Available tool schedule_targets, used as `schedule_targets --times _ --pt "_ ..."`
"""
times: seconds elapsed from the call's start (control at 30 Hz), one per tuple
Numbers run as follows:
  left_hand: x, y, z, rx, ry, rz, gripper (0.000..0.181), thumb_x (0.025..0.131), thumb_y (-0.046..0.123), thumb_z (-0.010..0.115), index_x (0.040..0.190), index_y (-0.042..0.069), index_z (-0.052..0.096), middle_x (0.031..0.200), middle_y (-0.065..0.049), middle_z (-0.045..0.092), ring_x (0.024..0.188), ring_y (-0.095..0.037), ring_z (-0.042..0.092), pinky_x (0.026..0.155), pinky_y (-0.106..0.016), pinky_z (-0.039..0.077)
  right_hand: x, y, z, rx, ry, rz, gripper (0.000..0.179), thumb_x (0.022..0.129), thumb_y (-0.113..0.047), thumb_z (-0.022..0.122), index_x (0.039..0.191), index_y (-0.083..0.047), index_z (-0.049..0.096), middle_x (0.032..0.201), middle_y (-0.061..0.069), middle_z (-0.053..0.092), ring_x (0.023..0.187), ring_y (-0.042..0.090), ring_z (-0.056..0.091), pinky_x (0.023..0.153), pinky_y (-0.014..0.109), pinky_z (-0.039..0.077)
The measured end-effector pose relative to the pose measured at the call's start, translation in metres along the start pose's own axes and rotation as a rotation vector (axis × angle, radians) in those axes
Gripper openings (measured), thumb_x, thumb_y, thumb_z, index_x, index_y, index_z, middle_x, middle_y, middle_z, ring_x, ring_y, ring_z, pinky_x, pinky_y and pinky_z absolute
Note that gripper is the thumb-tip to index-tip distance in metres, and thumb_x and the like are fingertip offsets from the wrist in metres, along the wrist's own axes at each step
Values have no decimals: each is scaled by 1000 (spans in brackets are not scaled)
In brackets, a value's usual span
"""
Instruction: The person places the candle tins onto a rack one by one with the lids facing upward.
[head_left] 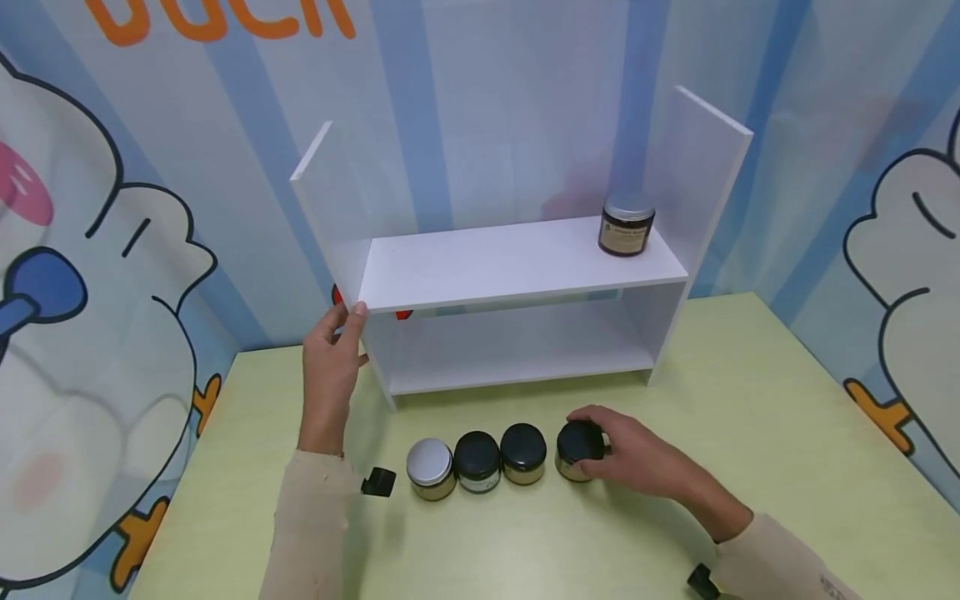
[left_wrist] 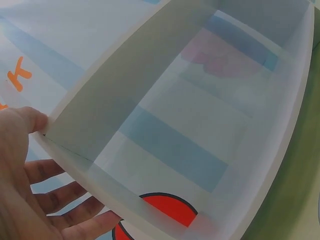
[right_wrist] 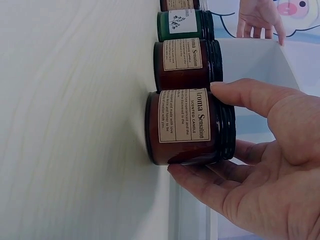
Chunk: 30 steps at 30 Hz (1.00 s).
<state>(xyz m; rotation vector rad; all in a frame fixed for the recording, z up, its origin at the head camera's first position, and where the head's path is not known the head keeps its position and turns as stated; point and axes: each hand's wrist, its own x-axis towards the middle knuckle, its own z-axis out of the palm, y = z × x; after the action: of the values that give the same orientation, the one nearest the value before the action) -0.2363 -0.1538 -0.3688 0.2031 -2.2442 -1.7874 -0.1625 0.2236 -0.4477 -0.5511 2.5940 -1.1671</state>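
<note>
My right hand grips a scented candle jar of brown glass with a black lid and a tan label, thumb on one side and fingers on the other. It stands on the table at the right end of a row. Beside it are a black-lidded brown candle jar, a green candle jar with a black lid, and a silver-lidded candle jar. My left hand holds the left side of a white shelf, thumb at the front edge and fingers along the outside.
Another silver-lidded candle jar sits at the right end of the upper board. The shelf stands at the back of the pale yellow-green table, before a striped cartoon backdrop. Its side panels rise above the upper board.
</note>
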Motion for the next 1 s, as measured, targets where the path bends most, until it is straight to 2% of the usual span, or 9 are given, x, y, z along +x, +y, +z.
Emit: schedule_targets --times 0.23,0.53,0.77,1.0 --pt "0 3 1 -8 10 -13 67 96 61 57 149 20 53 144 -3 54 126 -23 51 99 -51 51 0 2 0 8 -5 -7 58 90 -15 76 141 -1 52 139 18 55 118 29 59 88 42 53" --pt "-1 7 4 -9 22 -15 68 95 65 55 150 24 52 145 -3 53 130 -22 49 99 -52 50 -1 2 -1 7 -5 -21 58 90 -15 76 141 0 51 139 18 56 117 28 59 88 41 53" --pt "-1 9 6 -3 46 -14 69 93 67 57 146 23 55 139 -6 56 126 -24 52 96 -51 50 -1 3 -1 5 -1 -21 59 89 -16 76 140 0 52 137 16 57 115 26 59 88 41 53" --pt "-1 10 6 2 41 -3 69 94 65 58 146 21 56 139 -8 56 126 -26 52 95 -53 50 0 6 -1 35 -10 -8 61 89 -19 77 142 -2 51 138 16 56 113 24 61 85 37 53"
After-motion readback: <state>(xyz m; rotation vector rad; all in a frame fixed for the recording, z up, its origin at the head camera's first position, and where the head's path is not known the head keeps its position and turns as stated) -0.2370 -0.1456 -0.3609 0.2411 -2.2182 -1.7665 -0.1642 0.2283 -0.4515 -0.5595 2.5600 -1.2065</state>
